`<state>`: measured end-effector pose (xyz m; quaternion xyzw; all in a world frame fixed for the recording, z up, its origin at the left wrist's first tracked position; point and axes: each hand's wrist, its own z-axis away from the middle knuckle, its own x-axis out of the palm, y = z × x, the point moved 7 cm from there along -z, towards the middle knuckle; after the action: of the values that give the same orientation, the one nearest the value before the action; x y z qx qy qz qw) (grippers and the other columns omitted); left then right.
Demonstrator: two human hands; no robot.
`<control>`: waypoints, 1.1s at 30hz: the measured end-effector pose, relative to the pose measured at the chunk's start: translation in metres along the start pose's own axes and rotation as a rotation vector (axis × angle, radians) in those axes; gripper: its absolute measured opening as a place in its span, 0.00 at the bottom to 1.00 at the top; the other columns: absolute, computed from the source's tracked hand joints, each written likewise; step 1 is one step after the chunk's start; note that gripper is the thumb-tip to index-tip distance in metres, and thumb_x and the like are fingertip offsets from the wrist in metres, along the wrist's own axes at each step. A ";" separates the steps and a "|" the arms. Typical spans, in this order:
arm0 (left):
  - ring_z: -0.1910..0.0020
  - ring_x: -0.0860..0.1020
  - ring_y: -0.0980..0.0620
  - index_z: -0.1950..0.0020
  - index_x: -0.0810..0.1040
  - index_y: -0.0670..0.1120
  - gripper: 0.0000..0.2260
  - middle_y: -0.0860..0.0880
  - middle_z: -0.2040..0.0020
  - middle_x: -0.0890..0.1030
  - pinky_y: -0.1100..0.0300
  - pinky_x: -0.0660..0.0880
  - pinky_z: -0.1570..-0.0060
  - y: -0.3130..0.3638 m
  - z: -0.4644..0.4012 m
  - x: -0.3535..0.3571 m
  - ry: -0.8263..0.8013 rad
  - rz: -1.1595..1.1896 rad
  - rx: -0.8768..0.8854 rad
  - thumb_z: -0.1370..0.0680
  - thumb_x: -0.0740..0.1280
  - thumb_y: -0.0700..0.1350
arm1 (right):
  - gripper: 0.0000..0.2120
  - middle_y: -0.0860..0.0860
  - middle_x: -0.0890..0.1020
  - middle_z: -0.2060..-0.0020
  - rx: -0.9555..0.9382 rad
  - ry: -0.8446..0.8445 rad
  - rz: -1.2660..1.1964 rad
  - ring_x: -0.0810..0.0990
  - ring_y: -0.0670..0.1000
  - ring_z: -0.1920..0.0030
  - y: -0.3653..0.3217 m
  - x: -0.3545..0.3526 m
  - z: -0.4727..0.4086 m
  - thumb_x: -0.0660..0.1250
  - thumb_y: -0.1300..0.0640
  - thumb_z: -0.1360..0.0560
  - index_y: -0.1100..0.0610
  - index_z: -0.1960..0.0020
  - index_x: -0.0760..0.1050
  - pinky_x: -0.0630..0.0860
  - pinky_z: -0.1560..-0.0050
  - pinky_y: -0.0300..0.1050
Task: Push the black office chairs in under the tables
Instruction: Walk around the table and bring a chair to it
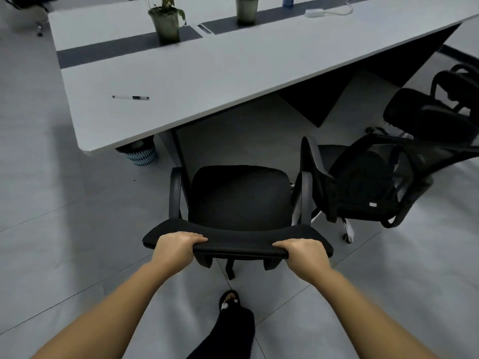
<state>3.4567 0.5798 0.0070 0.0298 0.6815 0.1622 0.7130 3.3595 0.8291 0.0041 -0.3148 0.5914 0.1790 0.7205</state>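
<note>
A black office chair (239,195) with grey armrests stands right in front of me, its seat facing the white table (207,81) and still a little short of the table's front edge. My left hand (178,247) grips the left side of the chair's backrest top, and my right hand (303,252) grips the right side. To the right, a second black mesh chair (363,187) stands at an angle, touching or nearly touching the first chair's right armrest. A third black chair (435,112) sits further right, near the table's edge.
On the table lie a pen (131,97), two potted plants (166,22) and a white power strip (315,13). A blue-white waste basket (142,155) stands under the table's left corner beside a table leg (178,151). My foot (229,300) is behind the chair.
</note>
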 end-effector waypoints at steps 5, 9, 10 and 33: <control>0.43 0.79 0.53 0.44 0.80 0.57 0.21 0.55 0.44 0.83 0.59 0.75 0.50 -0.021 -0.063 -0.014 -0.005 0.009 0.032 0.30 0.67 0.35 | 0.18 0.43 0.86 0.64 0.046 0.052 -0.015 0.84 0.49 0.65 0.008 -0.014 -0.058 0.75 0.60 0.41 0.43 0.55 0.82 0.75 0.71 0.42; 0.46 0.81 0.53 0.46 0.81 0.56 0.21 0.54 0.47 0.84 0.60 0.76 0.53 -0.029 -0.100 -0.021 -0.012 0.014 0.049 0.32 0.68 0.35 | 0.23 0.38 0.83 0.72 0.042 0.047 0.044 0.80 0.43 0.75 0.014 -0.023 -0.096 0.79 0.59 0.53 0.40 0.62 0.81 0.72 0.81 0.38; 0.46 0.81 0.54 0.47 0.81 0.56 0.20 0.54 0.47 0.84 0.60 0.77 0.54 -0.031 -0.108 -0.022 -0.021 0.008 0.050 0.32 0.69 0.35 | 0.23 0.38 0.83 0.72 0.041 0.037 0.035 0.80 0.43 0.75 0.017 -0.022 -0.103 0.79 0.60 0.53 0.40 0.62 0.81 0.72 0.81 0.38; 0.71 0.82 0.54 0.62 0.84 0.55 0.19 0.55 0.68 0.85 0.67 0.72 0.76 0.033 -0.293 -0.018 -0.017 0.057 -0.257 0.47 0.79 0.38 | 0.24 0.42 0.86 0.65 -0.255 -0.060 0.168 0.83 0.45 0.68 0.172 -0.094 -0.318 0.79 0.63 0.51 0.43 0.59 0.83 0.75 0.76 0.37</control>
<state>3.1627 0.5534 0.0124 -0.0412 0.6478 0.2680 0.7119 2.9936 0.7550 0.0203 -0.3477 0.5661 0.3216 0.6747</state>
